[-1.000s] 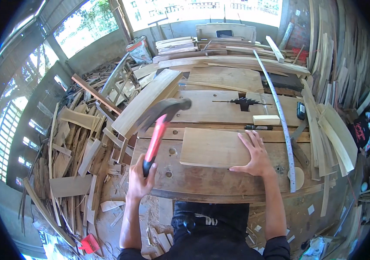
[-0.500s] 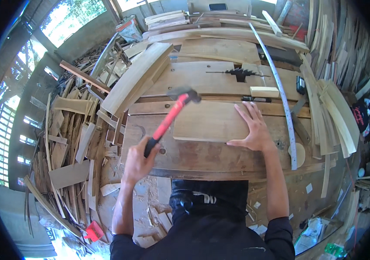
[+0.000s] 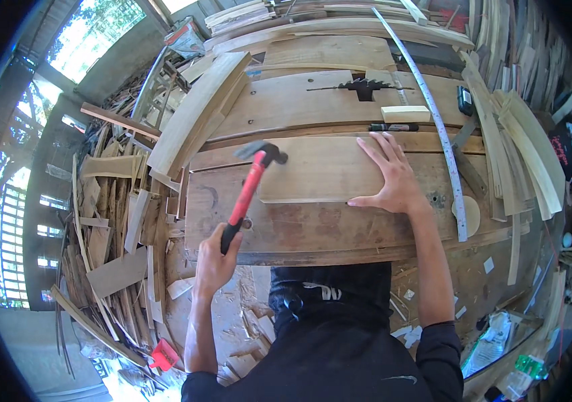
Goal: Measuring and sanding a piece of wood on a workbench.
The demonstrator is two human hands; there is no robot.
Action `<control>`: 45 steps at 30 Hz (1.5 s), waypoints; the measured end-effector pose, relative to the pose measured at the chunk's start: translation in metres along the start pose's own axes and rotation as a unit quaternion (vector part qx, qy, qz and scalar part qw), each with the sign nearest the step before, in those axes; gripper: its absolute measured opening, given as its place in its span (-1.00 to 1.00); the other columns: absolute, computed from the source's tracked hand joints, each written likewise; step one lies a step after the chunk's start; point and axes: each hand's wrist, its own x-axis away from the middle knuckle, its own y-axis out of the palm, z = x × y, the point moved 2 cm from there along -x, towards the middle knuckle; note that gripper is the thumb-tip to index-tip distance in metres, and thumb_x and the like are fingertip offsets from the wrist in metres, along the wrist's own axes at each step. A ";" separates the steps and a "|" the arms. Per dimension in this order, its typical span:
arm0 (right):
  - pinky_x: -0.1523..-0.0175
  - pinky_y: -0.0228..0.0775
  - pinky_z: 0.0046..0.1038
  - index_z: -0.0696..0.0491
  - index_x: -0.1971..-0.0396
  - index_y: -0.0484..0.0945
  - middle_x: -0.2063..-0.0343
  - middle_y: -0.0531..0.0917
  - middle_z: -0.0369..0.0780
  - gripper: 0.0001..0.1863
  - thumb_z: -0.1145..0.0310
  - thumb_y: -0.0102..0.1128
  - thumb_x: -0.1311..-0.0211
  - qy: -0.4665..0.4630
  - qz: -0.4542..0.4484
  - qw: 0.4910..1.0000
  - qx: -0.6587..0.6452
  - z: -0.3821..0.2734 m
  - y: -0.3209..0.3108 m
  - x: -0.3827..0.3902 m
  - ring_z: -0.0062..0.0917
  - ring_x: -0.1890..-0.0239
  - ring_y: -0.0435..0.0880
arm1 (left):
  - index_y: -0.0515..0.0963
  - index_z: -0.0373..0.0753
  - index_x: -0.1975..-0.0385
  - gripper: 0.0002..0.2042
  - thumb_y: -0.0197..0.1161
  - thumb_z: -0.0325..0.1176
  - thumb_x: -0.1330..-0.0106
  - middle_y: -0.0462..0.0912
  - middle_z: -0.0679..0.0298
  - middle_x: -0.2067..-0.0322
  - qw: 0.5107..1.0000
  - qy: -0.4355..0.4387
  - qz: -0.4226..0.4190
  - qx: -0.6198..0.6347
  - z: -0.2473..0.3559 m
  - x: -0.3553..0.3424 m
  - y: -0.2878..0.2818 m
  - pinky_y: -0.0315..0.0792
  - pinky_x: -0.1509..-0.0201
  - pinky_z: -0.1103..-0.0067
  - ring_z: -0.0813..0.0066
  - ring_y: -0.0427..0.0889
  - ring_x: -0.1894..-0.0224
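My left hand (image 3: 215, 264) is wrapped round the black grip of a claw hammer (image 3: 250, 191) with a red handle. Its dark, slightly blurred head hovers at the left end of a pale rectangular board (image 3: 312, 171) lying on the wooden workbench (image 3: 326, 238). My right hand (image 3: 393, 181) is spread on the right part of this board, thumb at the near edge and fingers toward the far edge. Just beyond it lie a black marker (image 3: 393, 127) and a small pale block (image 3: 404, 114).
A long metal rule (image 3: 448, 174) crosses the right of the bench. A dark saw blade (image 3: 366, 87), a black device (image 3: 465, 100) and stacked planks (image 3: 199, 110) sit farther out. Scrap wood (image 3: 105, 241) piles at the left; more boards (image 3: 520, 154) lean at the right.
The hammer head has swung from above the bench to the board's left end, a little lower against it. My right hand stays on the board. The whole view has shifted upward in the picture.
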 end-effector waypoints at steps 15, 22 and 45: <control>-0.70 -0.02 0.04 -0.19 -0.59 0.29 -0.58 0.22 -0.10 0.34 -0.42 0.65 0.28 0.008 0.002 1.000 0.003 0.002 -0.003 -0.001 -0.10 -0.66 0.05 | 0.52 -0.32 0.24 -0.80 0.32 -0.32 -0.53 0.45 0.12 0.65 0.998 0.005 0.047 -0.036 0.002 0.018 -0.026 0.30 0.51 0.33 0.28 0.47 0.65; -0.66 0.10 0.01 -0.19 -0.59 0.29 -0.58 0.21 -0.11 0.35 -0.43 0.65 0.28 0.013 -0.010 1.000 -0.003 0.000 -0.003 -0.002 -0.10 -0.67 0.06 | 0.50 -0.35 0.28 -0.78 0.33 -0.33 -0.52 0.38 0.12 0.69 0.996 0.017 0.071 -0.050 0.017 0.019 -0.037 0.21 0.55 0.33 0.32 0.40 0.69; -0.65 0.12 -0.02 -0.14 -0.57 0.33 -0.58 0.24 -0.11 0.30 -0.26 0.71 0.27 0.015 -0.008 1.000 -0.017 -0.006 -0.007 -0.001 -0.13 -0.66 0.10 | 0.49 -0.33 0.18 -0.80 0.26 -0.31 -0.60 0.36 0.29 0.68 0.991 0.043 0.074 0.098 0.041 -0.037 -0.033 0.19 0.55 0.45 0.60 0.31 0.63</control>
